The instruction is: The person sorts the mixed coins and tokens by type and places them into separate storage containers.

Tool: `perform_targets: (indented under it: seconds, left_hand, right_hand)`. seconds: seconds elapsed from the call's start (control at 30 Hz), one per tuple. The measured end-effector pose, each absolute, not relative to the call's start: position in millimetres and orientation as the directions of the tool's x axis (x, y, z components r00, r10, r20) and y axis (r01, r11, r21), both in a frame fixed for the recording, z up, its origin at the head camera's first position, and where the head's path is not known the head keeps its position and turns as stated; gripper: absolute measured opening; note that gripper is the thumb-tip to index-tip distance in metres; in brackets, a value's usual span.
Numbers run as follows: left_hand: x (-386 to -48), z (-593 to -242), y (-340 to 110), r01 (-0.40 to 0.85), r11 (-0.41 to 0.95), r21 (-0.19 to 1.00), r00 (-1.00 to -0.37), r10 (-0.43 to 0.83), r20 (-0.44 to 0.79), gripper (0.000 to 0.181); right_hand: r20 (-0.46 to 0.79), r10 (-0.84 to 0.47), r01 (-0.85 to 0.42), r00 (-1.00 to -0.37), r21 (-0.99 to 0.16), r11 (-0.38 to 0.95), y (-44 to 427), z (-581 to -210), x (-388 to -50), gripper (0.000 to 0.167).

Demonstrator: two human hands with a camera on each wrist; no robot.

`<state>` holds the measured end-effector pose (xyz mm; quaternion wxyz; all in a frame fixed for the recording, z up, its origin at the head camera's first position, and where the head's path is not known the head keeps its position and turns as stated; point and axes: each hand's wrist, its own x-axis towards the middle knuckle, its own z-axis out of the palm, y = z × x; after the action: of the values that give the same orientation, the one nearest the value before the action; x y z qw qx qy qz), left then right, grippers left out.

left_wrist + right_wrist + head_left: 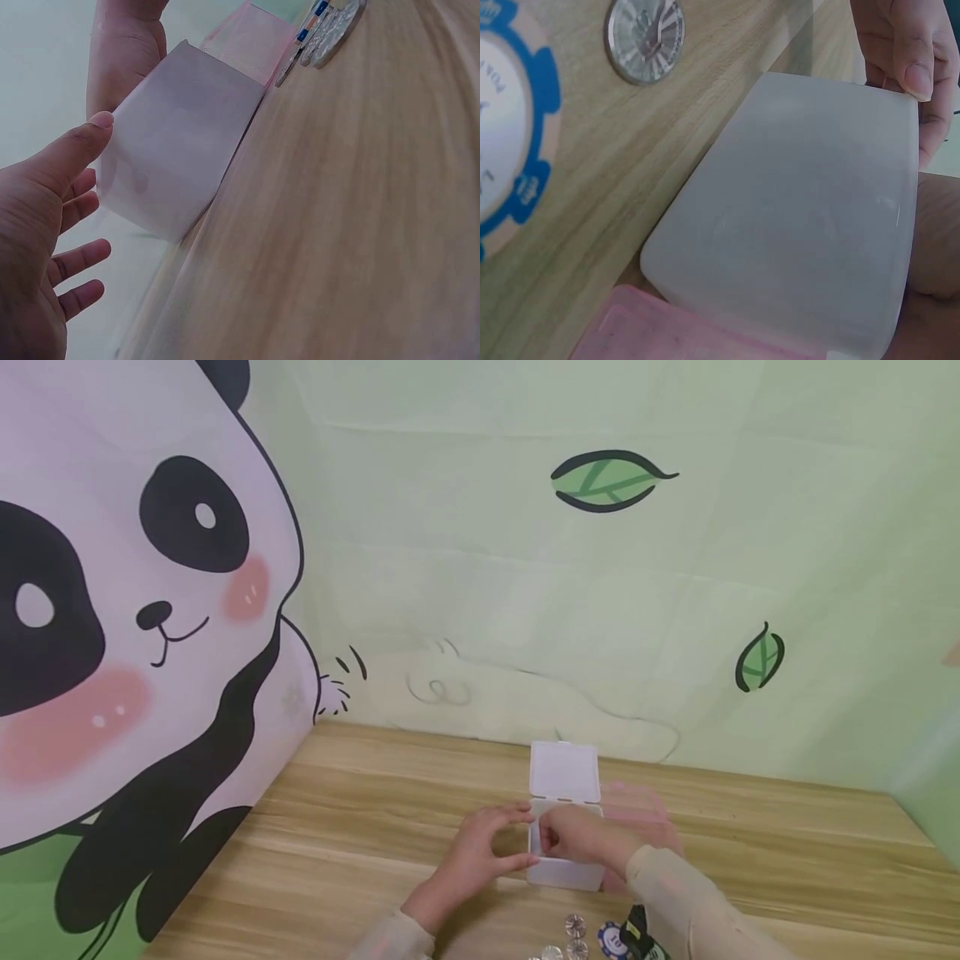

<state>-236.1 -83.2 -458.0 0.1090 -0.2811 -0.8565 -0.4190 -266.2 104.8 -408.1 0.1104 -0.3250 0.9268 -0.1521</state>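
Observation:
A white plastic box (564, 875) stands on the table with its lid (564, 771) raised at the back. My left hand (478, 850) holds the box's left side, its thumb at the front corner and a finger farther back. In the left wrist view, the thumb of that left hand (45, 195) touches the box edge, with the other fingers spread. My right hand (581, 835) reaches into the box from above with fingers curled. The box wall hides its fingertips in both wrist views, so I cannot tell whether they hold anything.
A translucent pink box (641, 810) sits against the white box's right side. Nearer me lie several shiny silver coins (575, 927), a blue-and-white poker chip (611, 941) and a black item (639, 928) by my right sleeve. Behind the wooden table (375, 793) hangs a printed panda backdrop (480, 527).

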Motion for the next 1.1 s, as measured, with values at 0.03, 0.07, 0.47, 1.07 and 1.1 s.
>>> perform_targets:
  seconds: [0.03,0.07,0.47,1.07,1.1]
  left_hand:
    - [-236.2,-458.6,-83.3,0.574,0.49,0.656,-0.818,0.389,0.424,0.048]
    - [-236.3,-459.3,-83.3,0.573,0.49,0.657,-0.818,0.388,0.425,0.048]
    - [-238.8,-460.5,-85.9,0.565,0.479,0.672,-0.824,0.38,0.421,0.048]
    - [-239.2,-461.5,-84.3,0.579,0.457,0.676,-0.813,0.391,0.432,0.047]
    - [-239.0,-461.6,-83.6,0.577,0.46,0.675,-0.814,0.392,0.429,0.047]
  right_hand:
    - [-0.109,-0.629,-0.561,-0.77,-0.355,0.748,104.7,-408.1,-265.7,0.014]
    - [-0.111,-0.624,-0.556,-0.773,-0.356,0.751,104.7,-408.4,-265.5,0.014]
    - [0.015,-0.636,-0.596,-0.771,-0.367,0.714,109.3,-401.9,-262.0,0.013]
    - [0.149,-0.604,-0.586,-0.783,-0.502,0.636,130.3,-363.1,-220.1,0.007]
    - [0.148,-0.61,-0.592,-0.778,-0.497,0.634,130.6,-362.8,-215.3,0.007]
